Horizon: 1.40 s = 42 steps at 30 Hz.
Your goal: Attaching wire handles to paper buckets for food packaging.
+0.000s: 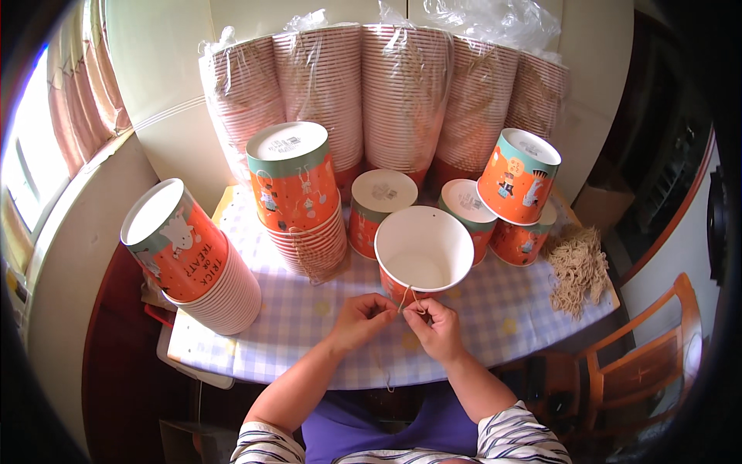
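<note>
An orange paper bucket (425,249) with a white inside stands upright, its open mouth facing up, at the table's front middle. A tan cord (408,291) loops up at its near rim. My left hand (362,320) pinches the cord just in front of the bucket, thumb and fingertips together. Close beside it on the right, my right hand (437,328) pinches the same cord, the fingertips of both hands almost meeting. A loose cord end (389,379) dangles at the table's front edge. Whether the cord is knotted there is too small to tell.
Tall plastic-wrapped stacks of buckets (406,93) line the back. Upside-down stacks stand at the left (216,290) and centre left (305,240). Several inverted buckets (514,193) sit behind and right. A heap of tan cords (578,271) lies at the right edge, near a wooden chair (645,356).
</note>
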Motion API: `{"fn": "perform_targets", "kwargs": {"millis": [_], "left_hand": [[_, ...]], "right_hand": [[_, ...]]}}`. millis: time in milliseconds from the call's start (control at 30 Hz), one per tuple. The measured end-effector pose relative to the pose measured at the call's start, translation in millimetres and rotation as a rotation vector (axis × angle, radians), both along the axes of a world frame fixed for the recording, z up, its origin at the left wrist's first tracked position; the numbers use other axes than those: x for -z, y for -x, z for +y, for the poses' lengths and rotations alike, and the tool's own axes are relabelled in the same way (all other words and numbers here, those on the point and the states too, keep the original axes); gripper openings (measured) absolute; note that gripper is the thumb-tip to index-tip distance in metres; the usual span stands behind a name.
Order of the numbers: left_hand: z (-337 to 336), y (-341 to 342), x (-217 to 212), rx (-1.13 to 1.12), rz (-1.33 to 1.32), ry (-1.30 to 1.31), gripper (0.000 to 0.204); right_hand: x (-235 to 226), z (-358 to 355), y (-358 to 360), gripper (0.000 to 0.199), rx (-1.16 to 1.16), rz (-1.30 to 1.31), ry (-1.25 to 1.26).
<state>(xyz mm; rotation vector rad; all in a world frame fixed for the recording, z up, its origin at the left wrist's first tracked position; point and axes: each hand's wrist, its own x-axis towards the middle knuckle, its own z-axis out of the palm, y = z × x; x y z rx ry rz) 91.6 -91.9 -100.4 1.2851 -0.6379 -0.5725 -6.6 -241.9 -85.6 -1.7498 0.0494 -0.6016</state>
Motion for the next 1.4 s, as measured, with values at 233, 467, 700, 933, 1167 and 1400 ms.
{"fn": "perform_targets", "kwargs": {"millis": [233, 467, 700, 933, 1167, 1400], "left_hand": [[-4, 5, -9, 0.009, 0.052, 0.11, 0.016], [0, 2, -3, 0.011, 0.015, 0.025, 0.013], [2, 0, -3, 0.006, -0.056, -0.021, 0.015], [0, -3, -4, 0.06, 0.025, 0.047, 0.018], [-1, -2, -1, 0.02, 0.002, -0.013, 0.017], [-2, -1, -1, 0.005, -0.016, -0.026, 0.015]], "right_hand": [[1, 0, -2, 0.008, -0.008, -0.034, 0.011], [1, 0, -1, 0.007, -0.011, -0.055, 0.001], [1, -2, 0, 0.008, -0.006, -0.008, -0.037], [1, -1, -3, 0.009, -0.007, -0.052, -0.037], [2, -1, -2, 0.008, -0.003, -0.049, -0.024], [1, -1, -2, 0.008, 0.007, -0.058, 0.004]]}}
